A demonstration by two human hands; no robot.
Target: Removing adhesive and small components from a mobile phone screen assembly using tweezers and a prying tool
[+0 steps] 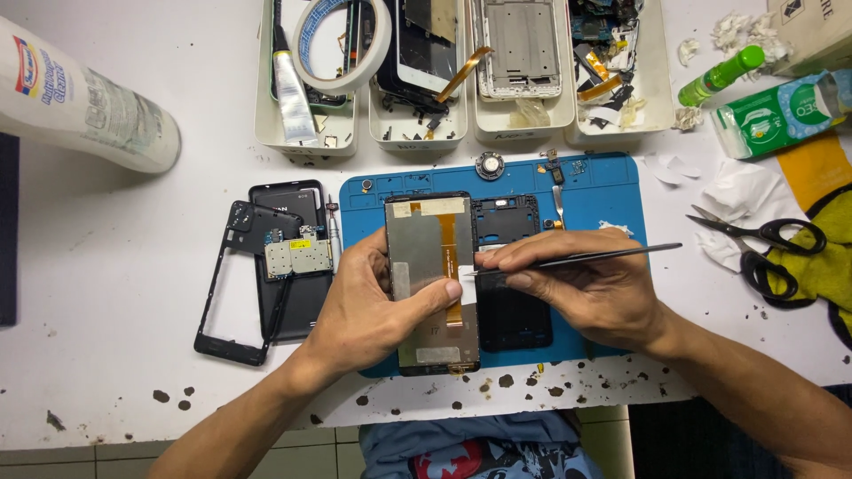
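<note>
Grasped between thumb and fingers of the left hand (368,306), a detached phone display panel (432,282) lies back-side up on the blue repair mat (603,191), its orange flex ribbon (450,257) running down the middle. Left thumb tip presses on a small white strip (466,284) at the panel's right edge. The right hand (590,288) is closed around black tweezers (586,258), whose points meet that same white strip; the handle end projects rightward past the knuckles. Just beside the panel, partly under the right hand, rests a black phone frame (508,266) with its interior exposed.

Left of the mat, on the white table (115,293), lie a black middle frame (232,293), a dark back cover (297,293) and a circuit board (298,255) set on top of it; a small screwdriver (334,229) lies next to these. Along the far edge stand four white parts trays (612,124) holding a tape roll (342,40), a glue tube (292,93), screens and loose flex cables. A round speaker part (489,165) sits at the mat's upper border. To the right are black-handled scissors (763,244), crumpled tissue (741,191), a green tissue packet (779,111), a green bottle (721,74) and a yellow-green cloth (830,266). A white cylindrical container (80,98) lies at the upper left.
</note>
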